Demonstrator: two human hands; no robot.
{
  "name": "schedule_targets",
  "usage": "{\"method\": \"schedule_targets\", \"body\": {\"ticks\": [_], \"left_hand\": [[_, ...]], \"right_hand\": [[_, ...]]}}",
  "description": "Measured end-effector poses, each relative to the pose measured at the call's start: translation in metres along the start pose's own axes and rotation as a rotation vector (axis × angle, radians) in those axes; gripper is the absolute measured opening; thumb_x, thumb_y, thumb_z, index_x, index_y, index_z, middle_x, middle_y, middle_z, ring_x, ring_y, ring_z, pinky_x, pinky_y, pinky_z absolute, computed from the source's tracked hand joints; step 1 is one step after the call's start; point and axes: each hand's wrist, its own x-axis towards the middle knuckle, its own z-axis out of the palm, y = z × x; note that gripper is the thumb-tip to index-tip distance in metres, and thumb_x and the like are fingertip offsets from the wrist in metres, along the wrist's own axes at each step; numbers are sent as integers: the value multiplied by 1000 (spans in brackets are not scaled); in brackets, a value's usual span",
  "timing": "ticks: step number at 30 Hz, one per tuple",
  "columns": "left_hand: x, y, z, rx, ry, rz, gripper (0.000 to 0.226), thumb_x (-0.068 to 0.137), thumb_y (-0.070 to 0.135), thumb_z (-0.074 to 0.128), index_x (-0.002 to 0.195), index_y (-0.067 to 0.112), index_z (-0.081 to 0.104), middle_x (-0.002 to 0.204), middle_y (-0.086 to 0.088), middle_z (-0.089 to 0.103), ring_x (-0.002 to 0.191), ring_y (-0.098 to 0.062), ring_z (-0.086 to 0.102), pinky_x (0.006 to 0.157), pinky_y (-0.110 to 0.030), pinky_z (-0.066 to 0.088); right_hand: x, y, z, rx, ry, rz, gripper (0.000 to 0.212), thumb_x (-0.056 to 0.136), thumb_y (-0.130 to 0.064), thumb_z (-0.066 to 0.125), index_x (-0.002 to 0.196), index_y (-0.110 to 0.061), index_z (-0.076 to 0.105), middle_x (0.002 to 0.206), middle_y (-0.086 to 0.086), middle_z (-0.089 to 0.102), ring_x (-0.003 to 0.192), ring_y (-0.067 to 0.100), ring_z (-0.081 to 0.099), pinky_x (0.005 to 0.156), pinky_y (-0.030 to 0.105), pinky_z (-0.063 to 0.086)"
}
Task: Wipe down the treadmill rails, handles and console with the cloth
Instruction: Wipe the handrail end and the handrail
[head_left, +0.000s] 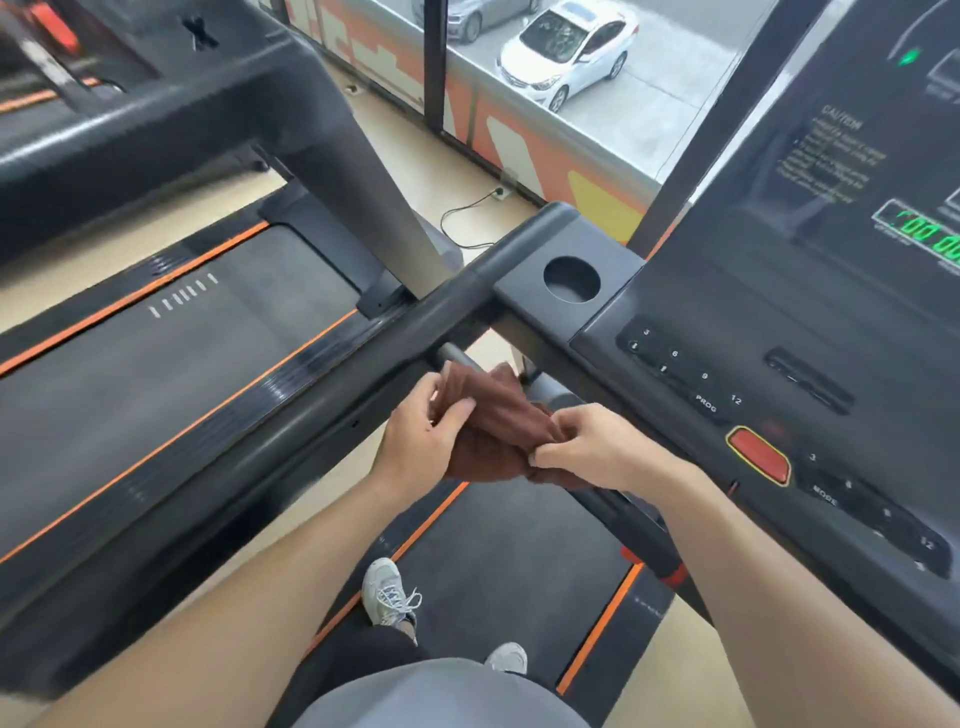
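Observation:
A brown cloth is bunched between both hands at the centre of the head view. My left hand grips its left side with thumb and fingers curled over the fabric. My right hand pinches its lower right edge. The cloth lies over a short grey handle bar that sticks out under the black side rail. The rail runs diagonally from lower left up to the console, which carries a round cup holder, number buttons and a red stop button.
A second treadmill with orange stripes lies to the left, its grey upright crossing behind the rail. The belt under my two white shoes runs below. A window ahead overlooks parked cars. A black cable lies on the beige floor.

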Motion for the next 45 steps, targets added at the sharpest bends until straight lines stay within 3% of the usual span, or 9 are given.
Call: {"method": "schedule_targets", "body": {"ticks": [6, 10, 15, 20, 24, 28, 39, 42, 45], "left_hand": [[-27, 8, -22, -40, 109, -2, 5, 98, 19, 67, 103, 22, 68, 91, 15, 74, 87, 3, 66, 80, -11, 46], [-24, 30, -34, -115, 161, 91, 11, 97, 18, 68, 107, 21, 66, 96, 11, 75, 93, -3, 69, 85, -15, 48], [4, 40, -37, 95, 223, 88, 28, 92, 39, 71, 117, 33, 60, 108, 17, 72, 106, -7, 66, 96, -36, 51], [47, 13, -39, 591, 164, 69, 62, 94, 39, 65, 148, 21, 41, 147, -1, 49, 138, -22, 41, 116, -40, 34], [76, -8, -43, 805, 28, 169, 60, 96, 30, 61, 152, 17, 42, 154, -5, 44, 144, -24, 37, 122, -41, 25], [106, -9, -48, 874, -40, 204, 63, 101, 40, 53, 158, 21, 33, 159, -1, 40, 146, -22, 37, 121, -40, 25], [120, -19, -33, 1162, -18, 191, 69, 103, 60, 23, 161, 25, 13, 148, 0, 46, 109, -27, 60, 77, -40, 45], [121, -22, -33, 1181, -8, 189, 69, 103, 58, 23, 162, 23, 13, 154, -3, 43, 122, -28, 55, 89, -42, 46], [115, -23, -35, 1324, -28, 427, 63, 106, 41, 25, 163, 19, 9, 169, -9, 17, 155, -31, 15, 122, -51, 22]], "right_hand": [[-28, -10, -15, 357, -3, -306, 54, 74, -31, 92, 94, -7, 48, 71, -4, 61, 62, 12, 52, 58, 29, 43], [-45, -35, -29, 504, 127, -444, 42, 77, -26, 88, 99, -18, 53, 92, -10, 76, 76, 15, 66, 69, 32, 53], [-35, -50, -52, 82, 415, -329, 48, 77, -46, 87, 116, -43, 59, 115, -24, 67, 104, 9, 66, 88, 36, 54], [25, -34, 2, -502, 285, -175, 96, 88, -69, 63, 163, -30, 16, 170, 1, 16, 151, 29, 24, 118, 44, 28], [66, -23, 69, -575, 242, -162, 119, 79, -68, 73, 163, -27, 0, 161, 4, 31, 134, 30, 48, 96, 46, 48], [95, -31, 78, -588, 497, -178, 66, 94, -60, 58, 142, -21, 34, 112, 1, 62, 93, 28, 68, 64, 37, 42], [129, -63, 72, -433, 478, -116, 40, 85, -47, 61, 114, -22, 48, 105, -5, 68, 92, 24, 69, 72, 38, 51], [129, -65, 69, -407, 454, -85, 43, 82, -51, 63, 112, -24, 48, 99, -7, 68, 89, 25, 70, 70, 36, 49], [124, -64, 65, -419, 399, -47, 61, 79, -62, 67, 124, -27, 46, 97, -5, 69, 92, 26, 70, 68, 33, 41]]}}
